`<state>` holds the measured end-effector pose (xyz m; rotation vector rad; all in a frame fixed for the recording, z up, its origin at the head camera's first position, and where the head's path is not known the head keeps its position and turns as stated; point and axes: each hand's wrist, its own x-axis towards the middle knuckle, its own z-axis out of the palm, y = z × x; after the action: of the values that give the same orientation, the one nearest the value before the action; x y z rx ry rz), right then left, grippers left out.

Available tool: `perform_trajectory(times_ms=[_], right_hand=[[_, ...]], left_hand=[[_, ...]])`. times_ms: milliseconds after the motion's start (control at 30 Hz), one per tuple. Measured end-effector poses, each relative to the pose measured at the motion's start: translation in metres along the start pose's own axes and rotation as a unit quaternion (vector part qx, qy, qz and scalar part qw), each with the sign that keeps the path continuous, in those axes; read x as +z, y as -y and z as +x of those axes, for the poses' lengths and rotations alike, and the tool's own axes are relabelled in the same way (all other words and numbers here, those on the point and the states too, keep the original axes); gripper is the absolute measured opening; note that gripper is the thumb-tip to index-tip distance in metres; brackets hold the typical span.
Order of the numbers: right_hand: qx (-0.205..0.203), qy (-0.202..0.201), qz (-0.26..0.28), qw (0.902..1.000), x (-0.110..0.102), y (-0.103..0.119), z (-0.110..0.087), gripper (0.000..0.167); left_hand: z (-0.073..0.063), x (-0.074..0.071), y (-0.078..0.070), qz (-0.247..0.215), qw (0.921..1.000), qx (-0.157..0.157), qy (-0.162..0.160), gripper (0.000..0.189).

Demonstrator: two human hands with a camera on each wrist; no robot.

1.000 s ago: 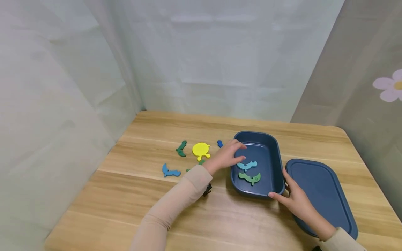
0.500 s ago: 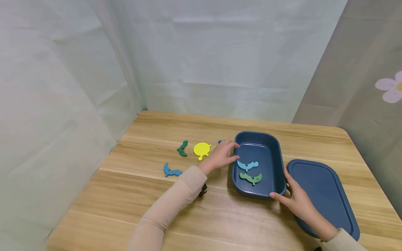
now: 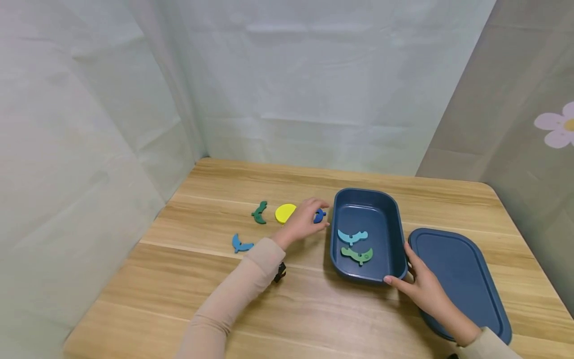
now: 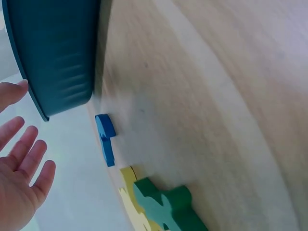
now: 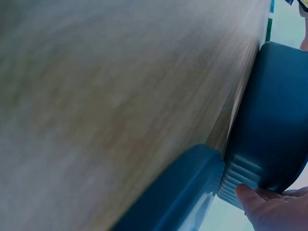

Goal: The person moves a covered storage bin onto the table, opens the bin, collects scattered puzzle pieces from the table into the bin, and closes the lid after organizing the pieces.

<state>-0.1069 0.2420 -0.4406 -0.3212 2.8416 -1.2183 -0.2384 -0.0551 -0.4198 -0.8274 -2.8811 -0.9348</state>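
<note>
My left hand (image 3: 301, 222) hovers left of a dark blue box (image 3: 367, 209), fingers apart and nothing held. Between its thumb and fingers a small dark blue piece (image 3: 319, 215) shows on the table, partly hidden. That blue piece (image 4: 106, 139) lies below the box wall in the left wrist view, well apart from the fingers. With thumb at the front rim and fingers along the side, my right hand (image 3: 423, 286) holds the box's near right corner. Inside the box lie a light blue curved piece (image 3: 353, 237) and a green curved piece (image 3: 357, 255).
Left of the box are a yellow round piece (image 3: 284, 213), a dark green curved piece (image 3: 259, 213) and a blue curved piece (image 3: 241, 244). Another green piece (image 4: 166, 202) shows in the left wrist view. The box's lid (image 3: 462, 279) lies flat at the right.
My left hand has moved left, from over the box's left rim to above the dark blue piece, uncovering part of it. The right hand and the box stay in place.
</note>
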Motion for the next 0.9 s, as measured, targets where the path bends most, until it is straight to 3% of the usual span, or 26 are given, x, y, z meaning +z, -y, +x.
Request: perform_trajectory(times_ms=[367,667,900], right_hand=[[0.004,-0.003,0.000,1.0000,-0.001,0.001,-0.004,0.100],[0.000,-0.006,-0.001,1.0000,-0.002,0.001,-0.006,0.100],[0.004,-0.003,-0.004,1.0000,-0.004,0.002,-0.006,0.101]], left_hand=[[-0.005,-0.005,0.012,-0.023,0.9989,-0.006,-0.040,0.051],[-0.011,-0.010,0.025,-0.043,0.9947,-0.079,-0.051,0.061],[-0.017,-0.012,0.034,-0.053,0.9919,-0.103,-0.053,0.065]])
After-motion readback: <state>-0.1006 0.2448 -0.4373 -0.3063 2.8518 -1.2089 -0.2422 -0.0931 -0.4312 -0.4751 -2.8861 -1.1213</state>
